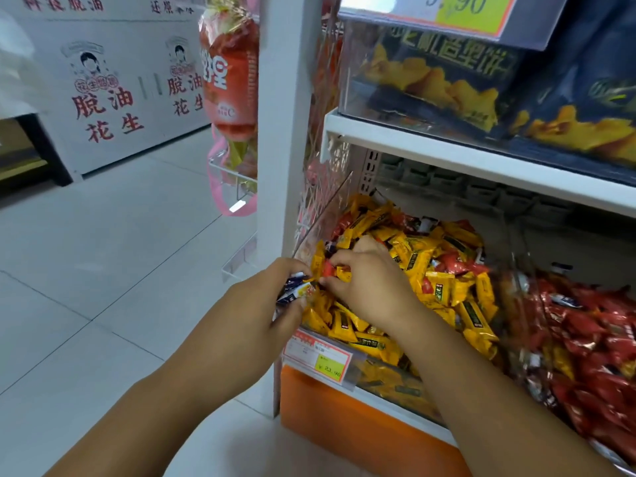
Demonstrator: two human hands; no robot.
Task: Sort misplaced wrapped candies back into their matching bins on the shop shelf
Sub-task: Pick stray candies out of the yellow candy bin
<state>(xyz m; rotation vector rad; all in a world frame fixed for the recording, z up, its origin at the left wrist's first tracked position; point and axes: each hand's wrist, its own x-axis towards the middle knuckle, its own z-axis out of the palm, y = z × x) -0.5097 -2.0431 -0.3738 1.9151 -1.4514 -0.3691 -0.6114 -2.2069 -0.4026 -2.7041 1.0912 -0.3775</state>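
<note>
Pale tiled shop floor (103,270) fills the left of the frame. At centre, the left hand (261,304) curls round blue-and-white wrapped candies (292,292). The right hand (375,284) pinches a small red crinkly wrapped candy (328,269) above the clear plastic bin (321,215) of glossy yellow wrapped candies (440,287). The bin's price tag (328,368) reads ¥23.90.

Head-worn view, angled down, near shelf (447,153)

Light: bright, even; shadows soft around the fingers (339,259).
Glare: pale sheen on the floor (103,287) left of them and on the clear bin wall (321,215) just above.
Blur: snack bags (447,80) high above them smeared.
Edges: shelf (447,153) lines bow.
</note>
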